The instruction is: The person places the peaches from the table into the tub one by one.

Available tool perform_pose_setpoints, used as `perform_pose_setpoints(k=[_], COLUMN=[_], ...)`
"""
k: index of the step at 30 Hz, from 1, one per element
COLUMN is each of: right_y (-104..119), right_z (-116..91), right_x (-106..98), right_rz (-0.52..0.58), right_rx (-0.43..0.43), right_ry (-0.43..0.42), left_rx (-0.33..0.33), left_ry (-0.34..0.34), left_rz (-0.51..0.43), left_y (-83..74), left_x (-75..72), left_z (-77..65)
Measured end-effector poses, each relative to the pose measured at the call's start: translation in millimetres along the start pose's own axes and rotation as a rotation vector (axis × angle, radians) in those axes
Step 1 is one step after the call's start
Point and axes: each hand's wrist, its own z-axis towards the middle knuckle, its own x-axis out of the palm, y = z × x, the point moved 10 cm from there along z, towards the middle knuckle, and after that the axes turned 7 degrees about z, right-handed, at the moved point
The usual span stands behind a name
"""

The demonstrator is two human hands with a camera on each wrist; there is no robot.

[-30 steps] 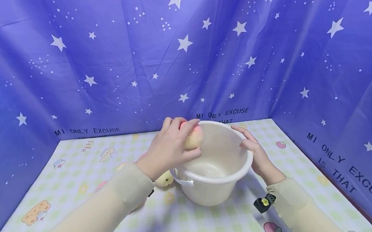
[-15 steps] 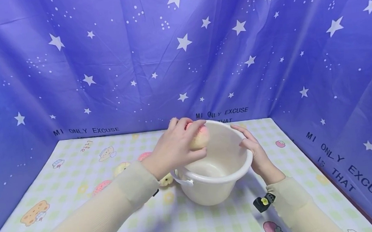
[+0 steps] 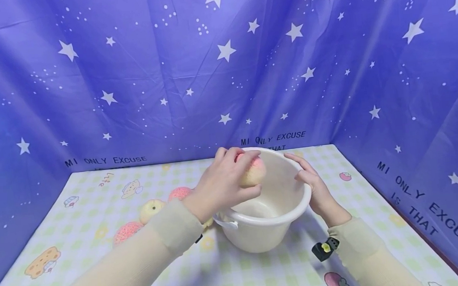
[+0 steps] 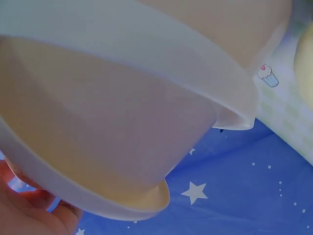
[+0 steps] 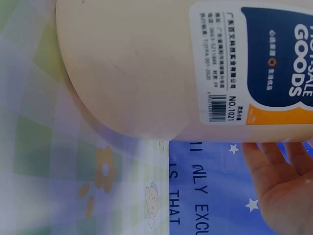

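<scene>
My left hand (image 3: pixel 224 179) grips a peach (image 3: pixel 253 171), pink on top and cream below, just inside the left side of a white bucket's mouth. Part of the peach is hidden behind the fingers. The bucket (image 3: pixel 256 235) stands on the table, its pale inside showing no other fruit. My right hand (image 3: pixel 317 190) holds the bucket's right rim, with the thumb at the edge. In the right wrist view, that hand's fingers (image 5: pixel 271 161) are beside the bucket wall (image 5: pixel 132 68), which bears a printed label (image 5: pixel 220 68). The bucket rim (image 4: pixel 195 63) fills much of the left wrist view.
Several more peaches lie left of the bucket, among them a pink one (image 3: pixel 127 232) and a cream one (image 3: pixel 152 208), partly behind the left sleeve (image 3: pixel 149 252). A checked cloth (image 3: pixel 96 203) covers the table. A blue starry curtain (image 3: pixel 190 65) stands behind and at both sides.
My left hand has moved to the right with the peach, further over the bucket's mouth. More of the fruit on the left now shows. The right hand and bucket are almost still.
</scene>
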Motion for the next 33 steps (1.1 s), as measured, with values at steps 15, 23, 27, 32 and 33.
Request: perform_pose_setpoints(k=[15,23,27,32,33], right_y=[0.3,0.1,0.2,0.1,0.0], right_z=[0.7,0.4,0.3,0.5,0.6], right_x=[0.1,-0.1,0.1,0.1,0.1], right_rz=[0.009,0.016,0.016,0.018,0.019], right_rx=[-0.01,-0.016,-0.017,-0.016,-0.016], right_ry=[-0.001,-0.002,-0.002,-0.003,-0.003], left_rx=[0.005,0.03,0.055,0.068,0.067], left_ry=[0.015,0.004,-0.003,-0.019,-0.019], left_rz=[-0.023,-0.016,0.006,0.028,0.029], left_y=[-2.5,-6.1,-8.6,-9.9,-10.0], left_x=[8.8,11.2,13.1,13.6,13.5], left_z=[4.0,4.9,4.6,4.1,4.1])
